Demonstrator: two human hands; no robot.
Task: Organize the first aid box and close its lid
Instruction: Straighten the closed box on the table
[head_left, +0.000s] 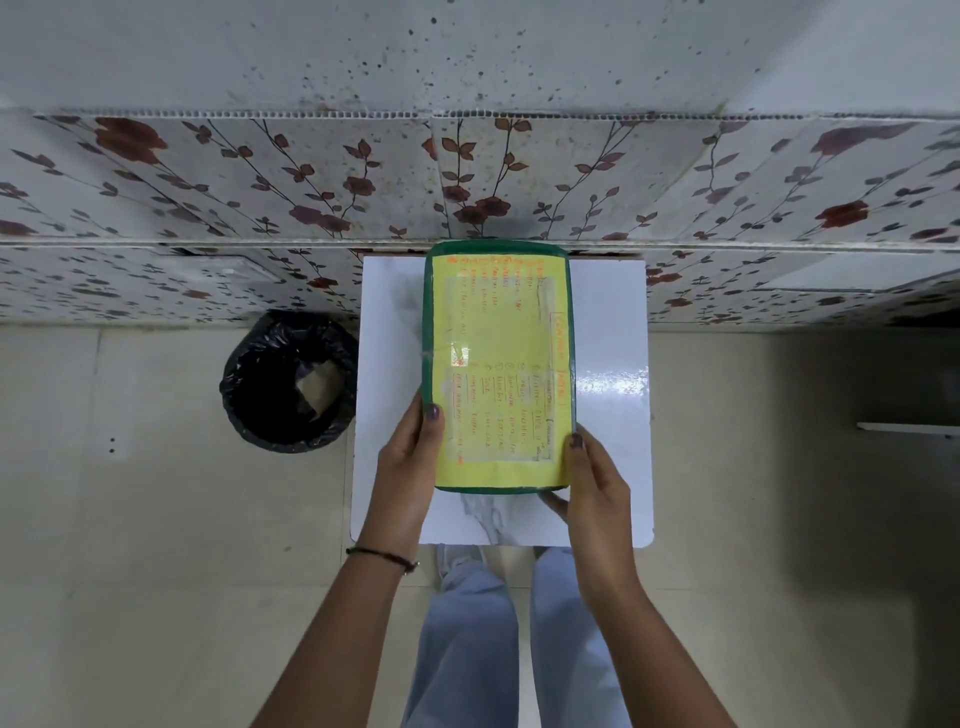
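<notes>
The first aid box (498, 364) is green with a yellow sheet of orange handwriting taped over its lid. Its lid is down and its contents are hidden. It stands lengthwise over the small white table (613, 322). My left hand (410, 467) grips the box's near left edge, thumb on top of the lid. My right hand (592, 483) grips the near right corner, thumb on the rim and fingers under the box.
A round bin (288, 382) lined with a black bag stands on the floor left of the table. A wall of flower-patterned tiles (260, 182) rises behind the table. My legs in light jeans (467, 634) are below the table's near edge.
</notes>
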